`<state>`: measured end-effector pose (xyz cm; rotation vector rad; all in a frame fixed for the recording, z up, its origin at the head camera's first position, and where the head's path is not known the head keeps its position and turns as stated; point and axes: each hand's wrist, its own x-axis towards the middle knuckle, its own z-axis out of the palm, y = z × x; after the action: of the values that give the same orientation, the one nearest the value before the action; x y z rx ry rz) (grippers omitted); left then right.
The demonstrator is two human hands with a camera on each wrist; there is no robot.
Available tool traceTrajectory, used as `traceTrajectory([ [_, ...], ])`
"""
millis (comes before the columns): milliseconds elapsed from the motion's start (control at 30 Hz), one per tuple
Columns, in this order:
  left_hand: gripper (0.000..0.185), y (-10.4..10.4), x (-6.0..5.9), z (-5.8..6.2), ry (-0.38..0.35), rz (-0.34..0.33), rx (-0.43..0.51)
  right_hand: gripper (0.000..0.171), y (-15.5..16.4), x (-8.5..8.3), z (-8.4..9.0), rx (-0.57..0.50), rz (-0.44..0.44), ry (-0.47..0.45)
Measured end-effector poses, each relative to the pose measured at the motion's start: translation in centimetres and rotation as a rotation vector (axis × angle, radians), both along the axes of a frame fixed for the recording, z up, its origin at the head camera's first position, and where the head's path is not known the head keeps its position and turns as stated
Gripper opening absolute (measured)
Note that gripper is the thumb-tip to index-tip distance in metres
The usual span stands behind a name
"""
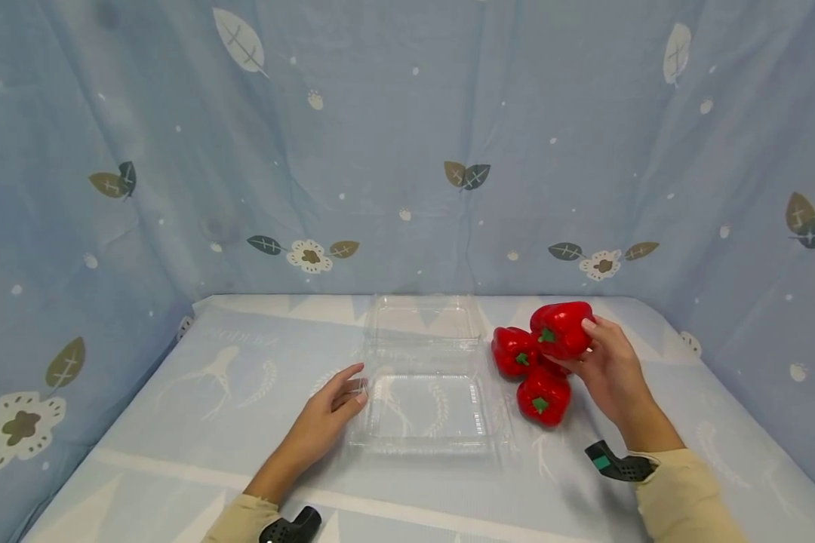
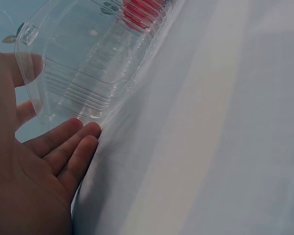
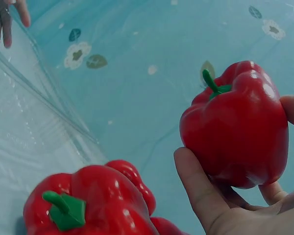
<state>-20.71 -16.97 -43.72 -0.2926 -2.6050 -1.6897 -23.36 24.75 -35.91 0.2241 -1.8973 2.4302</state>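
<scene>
Left hand (image 1: 322, 418) reaches in with fingers loosely straight at the edge of a clear plastic hinged container (image 1: 424, 445), lid open, surface (image 1: 244, 422) pattern showing through. Right hand (image 1: 614, 369) grips a glossy red bell pepper with green stem (image 1: 564, 329) above other red peppers (image 1: 544, 396).

There are four red peppers (image 1: 544, 398), one clear plastic box (image 1: 421, 441), one left hand (image 1: 321, 424), one right hand (image 1: 614, 369), two sleeves (image 1: 686, 494), two black wrist devices (image 1: 625, 467) and one table (image 1: 143, 430).
</scene>
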Motion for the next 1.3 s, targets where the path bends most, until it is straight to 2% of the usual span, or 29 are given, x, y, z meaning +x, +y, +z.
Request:
traceTrajectory([
  [367,0.053,0.0,-0.1,0.0,0.009,-0.009,0.008,0.061,-1.1,-0.7,0.2,-0.033,0.064,0.043],
  [700,0.050,-0.1,0.0,0.2,0.027,-0.026,0.018,0.055,-2.3,-1.2,0.8,-0.006,0.096,0.040],
  [867,0.050,-0.1,0.3,-0.2,-0.010,-0.010,0.014,0.048,-3.3,-1.5,0.5,0.024,0.114,0.033],
  [1033,0.051,0.1,0.3,-0.6,-0.009,-0.014,0.018,0.045,-4.3,-1.8,0.5,0.065,0.101,0.011],
  [1300,0.049,-0.1,0.0,-0.3,0.010,-0.016,0.017,0.047,-5.5,-2.1,0.7,0.119,0.065,-0.036],
])
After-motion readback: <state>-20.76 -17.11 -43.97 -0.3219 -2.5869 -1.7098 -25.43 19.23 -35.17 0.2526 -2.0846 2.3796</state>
